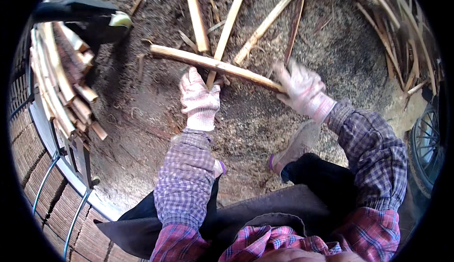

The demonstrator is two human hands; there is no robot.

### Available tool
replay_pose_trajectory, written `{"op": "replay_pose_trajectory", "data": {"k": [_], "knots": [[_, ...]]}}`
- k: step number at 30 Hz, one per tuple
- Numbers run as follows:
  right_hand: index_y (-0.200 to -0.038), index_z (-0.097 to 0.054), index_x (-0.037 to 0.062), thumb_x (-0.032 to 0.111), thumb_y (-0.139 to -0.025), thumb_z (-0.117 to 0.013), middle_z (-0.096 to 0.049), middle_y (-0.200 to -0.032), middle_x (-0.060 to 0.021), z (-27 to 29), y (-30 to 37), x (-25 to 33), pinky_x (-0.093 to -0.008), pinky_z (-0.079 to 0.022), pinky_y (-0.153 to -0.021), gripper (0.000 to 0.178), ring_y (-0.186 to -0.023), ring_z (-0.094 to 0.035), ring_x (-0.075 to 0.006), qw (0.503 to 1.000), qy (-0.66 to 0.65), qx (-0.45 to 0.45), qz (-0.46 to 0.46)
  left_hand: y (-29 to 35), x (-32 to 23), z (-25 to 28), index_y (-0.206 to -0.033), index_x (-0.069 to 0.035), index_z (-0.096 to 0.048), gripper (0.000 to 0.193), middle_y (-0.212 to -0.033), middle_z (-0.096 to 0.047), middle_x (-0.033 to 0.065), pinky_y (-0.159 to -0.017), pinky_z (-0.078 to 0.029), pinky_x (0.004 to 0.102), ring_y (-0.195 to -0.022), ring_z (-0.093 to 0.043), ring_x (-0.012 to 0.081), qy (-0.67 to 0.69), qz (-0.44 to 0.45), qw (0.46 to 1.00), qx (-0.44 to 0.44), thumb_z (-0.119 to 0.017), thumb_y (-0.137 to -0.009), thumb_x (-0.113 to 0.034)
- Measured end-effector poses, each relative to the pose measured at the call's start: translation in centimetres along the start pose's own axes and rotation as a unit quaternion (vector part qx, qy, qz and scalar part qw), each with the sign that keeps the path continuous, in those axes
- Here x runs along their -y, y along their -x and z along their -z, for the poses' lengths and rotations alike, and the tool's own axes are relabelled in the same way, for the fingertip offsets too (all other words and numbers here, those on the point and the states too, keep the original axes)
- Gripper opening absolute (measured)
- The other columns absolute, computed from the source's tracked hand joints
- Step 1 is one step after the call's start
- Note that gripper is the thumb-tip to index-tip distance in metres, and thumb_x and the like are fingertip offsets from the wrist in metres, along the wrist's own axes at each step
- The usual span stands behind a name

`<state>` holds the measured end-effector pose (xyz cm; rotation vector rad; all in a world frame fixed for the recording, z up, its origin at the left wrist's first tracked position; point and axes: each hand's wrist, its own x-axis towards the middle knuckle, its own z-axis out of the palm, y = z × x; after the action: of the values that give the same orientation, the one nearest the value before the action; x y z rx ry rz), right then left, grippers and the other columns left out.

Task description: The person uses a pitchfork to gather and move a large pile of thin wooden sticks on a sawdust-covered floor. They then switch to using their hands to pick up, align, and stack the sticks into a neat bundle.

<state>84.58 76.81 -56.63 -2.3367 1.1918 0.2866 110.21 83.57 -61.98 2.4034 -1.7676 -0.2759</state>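
Both my hands wear whitish work gloves with pinkish marks. My left hand (199, 96) is closed, the lower end of a pale wooden stick (231, 18) between its thumb and fingers. Across that stick lies a longer stick with bark on one side (208, 62), slanting down to the right. At its right end is my right hand (305, 89), blurred by motion, with thumb and fingers on either side of the stick's tip. Just beyond my hands more split sticks lie on the ground, among them a thick one (196, 16) and a rougher one (267, 25).
Cut sticks (59, 82) are stacked in a metal rack (81, 160) at the left, below a dark machine part (80, 16). Long thin sticks (402, 30) are heaped at the far right, above a spoked wheel (425, 139). Wood debris covers the ground (137, 153) around my shoe (298, 144).
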Motion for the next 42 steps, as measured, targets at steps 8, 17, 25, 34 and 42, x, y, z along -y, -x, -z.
{"op": "replay_pose_trajectory", "data": {"k": [8, 17, 25, 34, 42], "knots": [[-0.128, -0.031, 0.0131, 0.016, -0.075, -0.058, -0.059, -0.101, -0.0117, -0.3, 2.3, 1.2, -0.0411, -0.046, -0.080, 0.059, -0.092, -0.060, -0.0269, 0.997, 0.048, 0.048, -0.031, -3.7, -4.2, 5.8, -0.120, -0.004, -0.039, 0.073, -0.102, -0.061, 0.0141, -0.080, -0.048, 0.0352, -0.092, -0.060, 0.0262, 0.165, 0.236, 0.932, 0.220, -0.078, -0.063, -0.029], [-0.098, -0.057, 0.0131, 0.017, -0.077, -0.059, -0.063, -0.086, -0.0093, 11.1, 2.3, -3.1, -0.0312, -0.049, -0.074, 0.021, -0.084, -0.062, -0.0237, 0.998, -0.038, -0.036, -0.039, -1.5, -6.3, 5.8, -0.090, 0.004, -0.060, 0.021, -0.085, -0.063, 0.0170, -0.072, -0.054, 0.0392, -0.078, -0.063, 0.0283, 0.874, 0.111, 0.307, 0.361, -0.054, -0.077, -0.010], [-0.105, -0.055, 0.0034, 0.020, -0.078, -0.065, -0.061, -0.090, -0.0093, 17.6, 11.6, -13.7, -0.0284, -0.049, -0.079, 0.032, -0.085, -0.059, -0.0195, 0.924, -0.131, -0.346, -0.102, 3.9, -17.5, 3.8, -0.103, -0.006, -0.051, 0.038, -0.089, -0.057, 0.0092, -0.074, -0.049, 0.0443, -0.080, -0.058, 0.0279, 0.860, 0.189, 0.199, 0.431, -0.056, -0.066, 0.002], [-0.110, -0.055, -0.0029, 0.012, -0.075, -0.071, -0.064, -0.095, -0.0115, 17.1, 12.1, -24.7, -0.0249, -0.052, -0.074, 0.041, -0.083, -0.061, -0.0153, 0.762, -0.336, -0.547, -0.080, 2.7, -21.5, 7.9, -0.099, -0.001, -0.045, 0.044, -0.078, -0.051, 0.0065, -0.069, -0.049, 0.0360, -0.070, -0.055, 0.0214, 0.827, 0.077, 0.346, 0.435, -0.055, -0.056, 0.004], [-0.123, -0.045, 0.0040, 0.070, -0.070, -0.052, -0.050, -0.122, -0.0192, 18.6, 4.0, -27.7, -0.0357, -0.040, -0.091, 0.084, -0.110, -0.050, -0.0294, 0.808, -0.090, -0.233, -0.534, -13.9, -8.6, 9.2, -0.092, -0.004, -0.051, 0.025, -0.069, -0.050, 0.0030, -0.051, -0.043, 0.0272, -0.058, -0.049, 0.0154, 0.423, 0.110, 0.899, -0.031, -0.057, -0.069, -0.011]]}}
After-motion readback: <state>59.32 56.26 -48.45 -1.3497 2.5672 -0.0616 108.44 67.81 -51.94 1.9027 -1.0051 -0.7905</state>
